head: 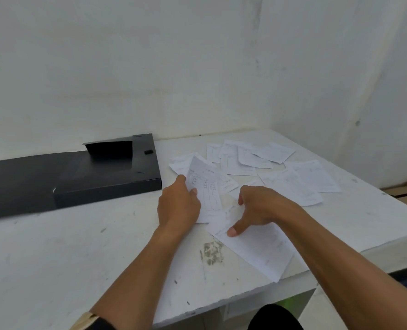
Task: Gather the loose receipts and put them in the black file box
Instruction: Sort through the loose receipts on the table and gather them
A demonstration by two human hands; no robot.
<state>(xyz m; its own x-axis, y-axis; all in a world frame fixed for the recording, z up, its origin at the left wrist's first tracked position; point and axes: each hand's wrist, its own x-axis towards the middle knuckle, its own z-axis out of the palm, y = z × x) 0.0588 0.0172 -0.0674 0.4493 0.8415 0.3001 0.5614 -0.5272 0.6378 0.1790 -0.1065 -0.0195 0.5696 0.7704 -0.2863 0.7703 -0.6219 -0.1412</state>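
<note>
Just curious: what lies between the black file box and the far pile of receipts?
Only bare white tabletop separates the black file box from the scattered white paper receipts, in the head view.

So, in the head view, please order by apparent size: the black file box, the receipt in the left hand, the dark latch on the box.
1. Black file box
2. Receipt in the left hand
3. Dark latch

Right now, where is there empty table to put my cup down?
The table is bare in front of the black box, left of the left hand. A bare strip runs along the right edge past the receipts. It is crowded at the back right, where receipts overlap, and around both hands.
</note>
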